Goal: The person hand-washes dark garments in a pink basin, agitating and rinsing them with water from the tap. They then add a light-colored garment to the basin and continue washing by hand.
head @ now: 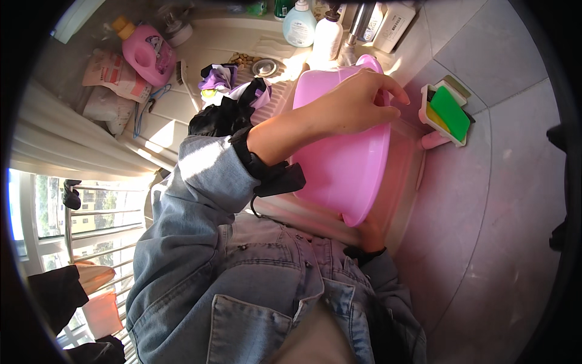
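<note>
A pink plastic basin (338, 168) stands tilted on its side in the sink, its rim towards the wall on the right. My left hand (359, 102) reaches across the basin's upper part to the rim. Its thumb and a finger are apart beyond the rim; the other fingers are curled and partly hidden, so I cannot tell whether they grip it. Down at the basin's near end, my right hand (373, 230) holds the lip, mostly hidden behind it. Wet-looking purple, white and black cloth (227, 88) lies bunched on the ribbed washboard (279, 93), left of the basin.
Pump bottles (300, 27) and a faucet (352, 38) line the far edge. A pink detergent jug (148, 54), a scrub brush (186, 84) and bags (116, 75) sit at left. A wall holder bears a green sponge (450, 113). A metal rack (104, 234) stands by the window.
</note>
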Demonstrator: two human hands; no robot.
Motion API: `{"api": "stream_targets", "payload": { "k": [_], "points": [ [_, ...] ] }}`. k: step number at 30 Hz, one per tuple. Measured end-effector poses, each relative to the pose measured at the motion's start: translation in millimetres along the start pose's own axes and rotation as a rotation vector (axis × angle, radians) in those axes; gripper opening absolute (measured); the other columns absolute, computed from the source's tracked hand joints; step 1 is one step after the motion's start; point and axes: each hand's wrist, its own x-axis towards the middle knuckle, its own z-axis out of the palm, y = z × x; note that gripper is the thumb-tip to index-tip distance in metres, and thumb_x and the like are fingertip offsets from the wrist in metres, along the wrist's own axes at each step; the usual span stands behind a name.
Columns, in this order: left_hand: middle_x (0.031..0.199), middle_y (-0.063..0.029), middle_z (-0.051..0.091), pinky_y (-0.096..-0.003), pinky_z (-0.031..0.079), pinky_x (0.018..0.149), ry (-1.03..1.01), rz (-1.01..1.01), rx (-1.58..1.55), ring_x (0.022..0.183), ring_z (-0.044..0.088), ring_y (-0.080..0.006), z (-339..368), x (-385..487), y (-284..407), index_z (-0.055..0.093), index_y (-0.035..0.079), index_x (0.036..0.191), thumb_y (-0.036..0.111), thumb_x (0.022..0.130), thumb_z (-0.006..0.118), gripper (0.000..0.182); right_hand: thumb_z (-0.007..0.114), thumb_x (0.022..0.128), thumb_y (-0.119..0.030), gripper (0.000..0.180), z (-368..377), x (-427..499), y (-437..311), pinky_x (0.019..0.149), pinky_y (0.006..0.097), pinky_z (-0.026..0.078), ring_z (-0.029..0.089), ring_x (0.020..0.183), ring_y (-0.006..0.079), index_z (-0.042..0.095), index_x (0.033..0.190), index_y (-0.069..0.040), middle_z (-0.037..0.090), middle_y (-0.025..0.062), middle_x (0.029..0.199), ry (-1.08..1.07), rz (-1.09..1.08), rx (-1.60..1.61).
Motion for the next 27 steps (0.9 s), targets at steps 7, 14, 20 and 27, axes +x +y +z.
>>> {"api": "stream_targets", "payload": {
  "k": [7, 14, 20, 27],
  "points": [
    [0.09, -0.0109, 0.048, -0.0283, 0.044, 0.073, -0.159, 0.152, 0.137, 0.079, 0.051, -0.0183, 18, 1, 21, 0.06, 0.004, 0.104, 0.019, 0.08, 0.061, 0.029, 0.044, 0.086, -0.017, 0.032, 31, 39, -28, 0.087, 0.0304, 0.039, 0.052, 0.098, 0.0189, 0.051, 0.112, 0.001, 0.057, 0.0081, 0.105, -0.092, -0.073, -0.099],
    [0.087, -0.0087, 0.046, -0.0279, 0.043, 0.073, -0.207, 0.153, 0.157, 0.079, 0.049, -0.0181, 10, -19, 26, 0.06, 0.006, 0.105, 0.014, 0.08, 0.059, 0.026, 0.045, 0.088, -0.019, 0.034, 54, 57, -42, 0.083, 0.0292, 0.041, 0.054, 0.094, 0.0169, 0.046, 0.115, 0.001, 0.058, 0.0075, 0.102, -0.075, -0.027, 0.101],
    [0.083, -0.0044, 0.04, -0.0237, 0.039, 0.071, -0.085, 0.149, 0.015, 0.079, 0.044, -0.0145, -24, -62, 20, 0.059, 0.008, 0.11, 0.001, 0.077, 0.056, 0.033, 0.046, 0.089, -0.021, 0.036, 32, 65, -16, 0.076, 0.0275, 0.043, 0.056, 0.087, 0.0143, 0.043, 0.117, 0.001, 0.06, 0.0072, 0.098, 0.042, 0.144, 0.293],
    [0.102, -0.0061, 0.041, -0.0259, 0.042, 0.079, 0.152, 0.021, -0.213, 0.092, 0.049, -0.0149, -62, -132, -11, 0.056, 0.005, 0.111, -0.007, 0.078, 0.055, 0.036, 0.054, 0.086, -0.014, 0.031, -23, 81, 9, 0.055, 0.0235, 0.043, 0.055, 0.065, 0.0099, 0.045, 0.112, 0.002, 0.06, 0.007, 0.084, 0.557, 0.125, 0.113]
  ]
}}
